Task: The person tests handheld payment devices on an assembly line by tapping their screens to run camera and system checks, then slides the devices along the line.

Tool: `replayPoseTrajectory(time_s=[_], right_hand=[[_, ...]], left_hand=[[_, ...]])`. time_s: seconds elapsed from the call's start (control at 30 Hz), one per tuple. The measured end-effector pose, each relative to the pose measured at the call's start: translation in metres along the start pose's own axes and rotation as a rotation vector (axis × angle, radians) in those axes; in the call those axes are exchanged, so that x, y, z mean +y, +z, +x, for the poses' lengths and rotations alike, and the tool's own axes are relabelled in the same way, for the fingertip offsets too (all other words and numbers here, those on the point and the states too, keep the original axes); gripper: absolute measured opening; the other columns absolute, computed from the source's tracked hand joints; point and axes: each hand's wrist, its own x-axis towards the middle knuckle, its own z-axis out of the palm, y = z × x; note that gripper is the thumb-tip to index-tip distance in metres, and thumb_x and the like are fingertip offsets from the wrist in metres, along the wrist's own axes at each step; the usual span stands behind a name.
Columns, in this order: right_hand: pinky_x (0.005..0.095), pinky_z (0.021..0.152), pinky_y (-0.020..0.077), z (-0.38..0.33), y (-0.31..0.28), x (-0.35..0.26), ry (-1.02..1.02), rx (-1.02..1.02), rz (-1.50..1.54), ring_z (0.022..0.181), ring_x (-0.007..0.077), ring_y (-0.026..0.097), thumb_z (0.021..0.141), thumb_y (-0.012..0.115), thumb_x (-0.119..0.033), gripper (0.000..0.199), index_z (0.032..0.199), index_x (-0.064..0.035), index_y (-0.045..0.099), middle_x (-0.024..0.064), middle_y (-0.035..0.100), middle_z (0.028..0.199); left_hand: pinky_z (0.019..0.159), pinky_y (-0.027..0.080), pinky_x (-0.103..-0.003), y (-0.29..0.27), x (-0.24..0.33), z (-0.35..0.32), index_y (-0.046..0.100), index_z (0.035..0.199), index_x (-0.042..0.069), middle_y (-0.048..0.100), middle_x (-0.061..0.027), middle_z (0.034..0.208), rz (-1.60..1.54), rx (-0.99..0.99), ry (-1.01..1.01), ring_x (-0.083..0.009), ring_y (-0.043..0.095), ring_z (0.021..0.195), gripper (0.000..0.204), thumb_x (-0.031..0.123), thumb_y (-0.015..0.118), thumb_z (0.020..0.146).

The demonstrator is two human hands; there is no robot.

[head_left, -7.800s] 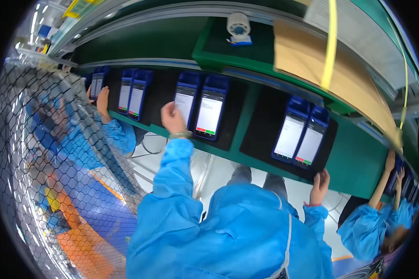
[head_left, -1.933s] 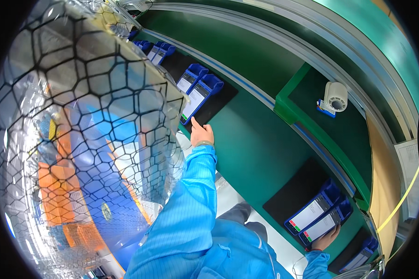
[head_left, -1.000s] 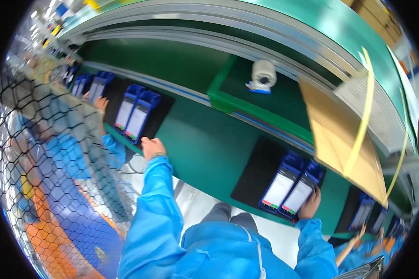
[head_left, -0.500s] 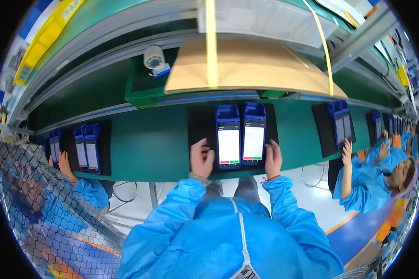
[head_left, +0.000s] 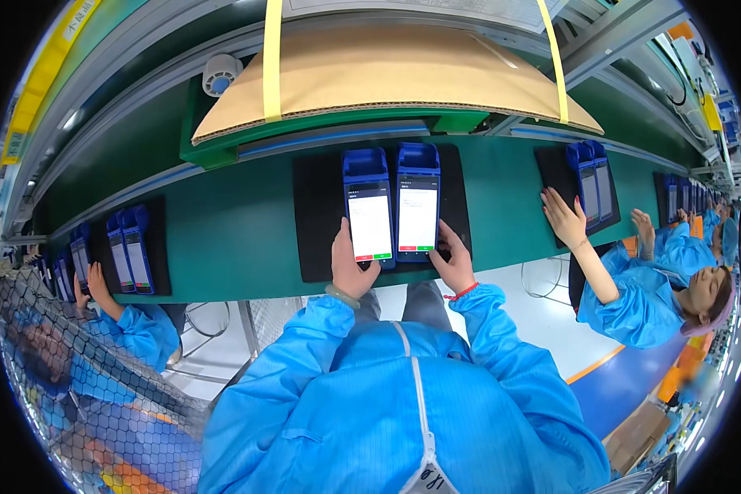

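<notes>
Two blue handheld terminals, the left terminal and the right terminal, are being worked side by side on a black mat lying on the green desk. The left hand and right hand are being rested at the lower ends, fingers spread and touching the casings, nothing clamped. Judged from the lit screens, a screen check is being made; a careful tap is being called for next. No containers are being shown.

Bright, even overhead light; sharp centre, strong fisheye bending and blur at the rim.
</notes>
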Motion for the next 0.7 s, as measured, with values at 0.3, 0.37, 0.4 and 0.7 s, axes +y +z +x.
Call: replayPoseTrajectory(time_s=[0.3, 0.37, 0.4, 0.7], right_hand=[[0.0263, 0.074, 0.0440, 0.002, 0.007, -0.003, 0.071, 0.100, 0.012, 0.084, 0.0163, 0.054, 0.076, 0.059, -0.005, 0.048, 0.121, 0.0018, 0.043, 0.0118, 0.056, 0.096], [0.0261, 0.074, 0.0444, 0.003, 0.008, 0.003, 0.072, 0.110, 0.068, 0.083, 0.0160, 0.054, 0.077, 0.059, -0.005, 0.047, 0.121, 0.0017, 0.043, 0.0117, 0.056, 0.096], [0.0259, 0.073, 0.0448, 0.004, 0.009, 0.005, 0.069, 0.121, 0.122, 0.082, 0.0158, 0.054, 0.077, 0.058, -0.004, 0.046, 0.120, 0.0016, 0.043, 0.0117, 0.056, 0.096], [0.0269, 0.078, 0.0447, 0.008, 0.005, 0.020, 0.060, 0.211, 0.161, 0.091, 0.0194, 0.055, 0.084, 0.050, -0.007, 0.031, 0.114, 0.0013, 0.049, 0.0136, 0.057, 0.101]], left_hand=[[0.095, 0.031, -0.041, 0.005, 0.009, 0.002, 0.016, 0.132, -0.003, 0.036, -0.0218, 0.121, 0.041, -0.006, -0.124, -0.0335, 0.036, 0.114, 0.085, 0.013, 0.066, 0.066], [0.094, 0.032, -0.041, 0.007, 0.009, 0.003, 0.017, 0.131, -0.003, 0.036, -0.0217, 0.121, 0.056, -0.001, -0.135, -0.0336, 0.036, 0.113, 0.084, 0.014, 0.067, 0.066], [0.094, 0.032, -0.040, 0.006, 0.008, 0.004, 0.017, 0.131, -0.003, 0.036, -0.0217, 0.121, 0.057, -0.002, -0.136, -0.0336, 0.036, 0.113, 0.084, 0.013, 0.067, 0.066], [0.082, 0.043, -0.031, -0.017, -0.015, 0.007, 0.038, 0.124, 0.003, 0.044, -0.0145, 0.112, -0.371, 0.027, -0.128, -0.0242, 0.049, 0.099, 0.058, 0.000, 0.058, 0.070]])
